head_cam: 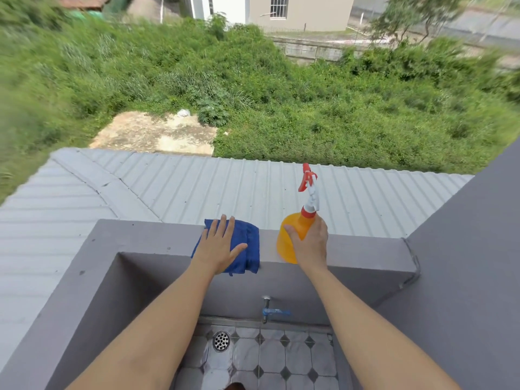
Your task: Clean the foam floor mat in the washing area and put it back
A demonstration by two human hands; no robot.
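The person is standing at the washing area and reaching both arms out to the top of the grey wall.

The left hand is lying flat on a folded blue cloth. Its fingers are straight and spread, so this grip is wide open and is only pressing on the cloth, not holding it.

The right hand is curling its fingers and thumb round the belly of an orange spray bottle. This grip is closed on the bottle. The bottle is standing upright on the wall top, so its long line is running up and down. Its red trigger head is above the grip and is pointing away from the person, toward the grey roof.

The cloth is just beside the right grip, on its left. Below both grips are a blue tap, a round drain and the tiled floor.

The foam floor mat is not showing anywhere, so its place and which way it is pointing cannot be told.

The job looks like it is only starting. The person seems to be gathering the cleaning things. Cleaning the mat and putting it back are likely still left to do.
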